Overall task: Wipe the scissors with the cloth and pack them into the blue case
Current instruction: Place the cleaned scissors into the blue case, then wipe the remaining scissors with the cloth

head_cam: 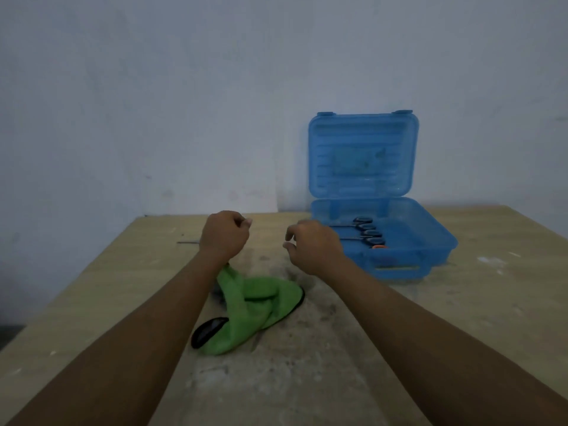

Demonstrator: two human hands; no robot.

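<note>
A green cloth [261, 305] lies crumpled on the wooden table, between my forearms. From under its near left edge a black scissor handle [208, 331] sticks out; the blades are hidden by the cloth. The blue case [436, 241] stands open at the right, lid upright, with two pairs of black-handled scissors [367, 232] lying in its tray. My left hand [223, 236] hovers above the far end of the cloth, curled into a fist with nothing visible in it. My right hand [313, 248] hangs just left of the case, fingers loosely bent and apart, holding nothing.
The table [491, 302] is dusty, with white smears at the right. A thin dark rod [188, 241] lies at the far left near my left hand. A small orange item [380, 247] sits in the case. A pale wall stands right behind the table.
</note>
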